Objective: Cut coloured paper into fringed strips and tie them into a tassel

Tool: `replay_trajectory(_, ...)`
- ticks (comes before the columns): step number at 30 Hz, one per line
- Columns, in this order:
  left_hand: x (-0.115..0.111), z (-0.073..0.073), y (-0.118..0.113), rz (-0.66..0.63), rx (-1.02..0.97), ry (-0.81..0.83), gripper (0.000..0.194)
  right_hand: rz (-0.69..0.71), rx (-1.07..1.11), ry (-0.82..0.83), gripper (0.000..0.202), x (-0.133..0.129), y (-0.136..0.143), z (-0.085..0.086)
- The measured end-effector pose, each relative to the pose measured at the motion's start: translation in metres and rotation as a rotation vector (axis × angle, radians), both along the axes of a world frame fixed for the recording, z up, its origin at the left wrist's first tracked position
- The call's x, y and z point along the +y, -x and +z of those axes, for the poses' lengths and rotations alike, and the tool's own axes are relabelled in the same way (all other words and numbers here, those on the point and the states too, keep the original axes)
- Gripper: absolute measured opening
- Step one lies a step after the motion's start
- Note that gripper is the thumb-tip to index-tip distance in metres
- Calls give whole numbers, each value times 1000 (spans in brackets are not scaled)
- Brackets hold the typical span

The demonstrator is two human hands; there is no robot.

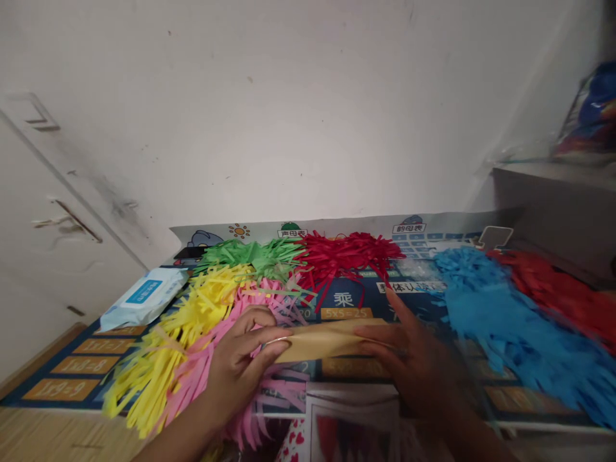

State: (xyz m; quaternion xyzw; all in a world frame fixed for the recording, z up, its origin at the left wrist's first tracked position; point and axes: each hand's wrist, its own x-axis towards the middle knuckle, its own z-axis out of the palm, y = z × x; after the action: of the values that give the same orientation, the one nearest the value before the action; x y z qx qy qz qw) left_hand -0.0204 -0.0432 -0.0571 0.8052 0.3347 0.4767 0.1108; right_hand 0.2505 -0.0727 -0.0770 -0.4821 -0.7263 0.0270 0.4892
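Note:
Between my two hands is a strip of folded yellow paper (pixel 320 341), held level above the desk. My left hand (pixel 245 350) pinches its left end between thumb and fingers, where a thin shiny edge or wire shows. At the right end, my right hand (pixel 409 353) grips it with the thumb below and a finger pointing up; this hand is slightly blurred. Just behind and left of the paper lie pink paper fringe (pixel 226 327) and yellow paper fringe (pixel 192 314). Farther back are green fringe (pixel 255 253) and red fringe (pixel 346 256).
Blue paper fringe (pixel 510 321) and more red fringe (pixel 563 289) lie at the right. A wet wipes packet (pixel 144 298) rests at the left on the printed mat (pixel 62 385). Below my hands is a white-framed picture (pixel 353 423). A white wall (pixel 308 115) stands behind.

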Motion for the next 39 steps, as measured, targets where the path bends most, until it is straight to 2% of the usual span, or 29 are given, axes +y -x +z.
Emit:
replay_trajectory(4, 0, 1, 3, -66, 51, -100, 19, -13, -78, -17, 60, -1, -1, 6)
replay_trajectory(10, 1, 2, 3, -92, 58, -168, 18, -65, -226, -209, 50, 0, -6, 2)
replay_trajectory(13, -3, 10, -3, -76, 197, -178, 11, -94, -281, -271, 50, 1, -6, 0)
replay_trajectory(15, -8, 17, -9, -53, 320, -219, 16, -92, -308, -305, 49, 1, -3, 1)
replay_trajectory(17, -12, 22, -15, -51, 361, -244, 17, -83, -314, -334, 48, 1, -1, 4)
replay_trajectory(19, -14, 27, -19, -71, 344, -225, 11, -60, -313, -359, 43, 0, 1, 6)
replay_trajectory(23, -14, 34, -18, -142, 362, -180, 15, -21, -316, -381, 31, -4, 0, 7)
replay_trajectory(26, -16, 39, -22, -106, 428, -173, 11, -27, -356, -347, 24, -6, 0, 5)
replay_trajectory(28, -19, 41, -28, -117, 478, -163, 17, -30, -376, -325, 21, -8, 1, 5)
replay_trajectory(32, -23, 40, -37, -198, 498, -111, 15, -7, -382, -341, 18, -11, 5, 6)
replay_trajectory(36, -21, 31, -35, -199, 454, -121, 18, 42, -361, -317, 25, -9, 4, 10)
replay_trajectory(39, -20, 28, -31, -201, 498, -91, 18, 89, -337, -290, 30, -6, 4, 12)
